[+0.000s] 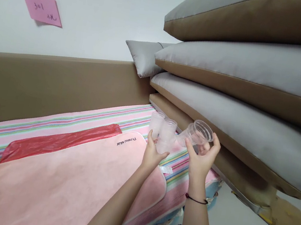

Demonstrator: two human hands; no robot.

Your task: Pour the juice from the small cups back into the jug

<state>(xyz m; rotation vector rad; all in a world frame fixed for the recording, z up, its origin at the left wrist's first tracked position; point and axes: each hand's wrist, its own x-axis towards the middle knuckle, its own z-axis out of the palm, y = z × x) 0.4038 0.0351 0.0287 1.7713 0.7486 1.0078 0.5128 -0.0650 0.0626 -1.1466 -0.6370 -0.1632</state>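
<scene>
Near the right end of the bed are several clear plastic cups. My right hand (202,155) is wrapped around a clear plastic cup (201,131), tilted with its wide rim toward the upper right. Its narrower end meets more clear plastic on the left. My left hand (153,155) curls around the lower part of a frosted-looking plastic cup (165,139), thumb on the right and a finger on the left. Another upright plastic cup (156,123) stands just behind it. Whether the cups are nested in stacks is hard to make out.
A pink mat (71,180) covers much of the striped cloth (135,114). A red plastic bag (60,140) lies along the mat's far edge. Stacked grey-brown cushions (232,64) rise at the right, close to my right hand. A pink note (41,6) hangs on the wall.
</scene>
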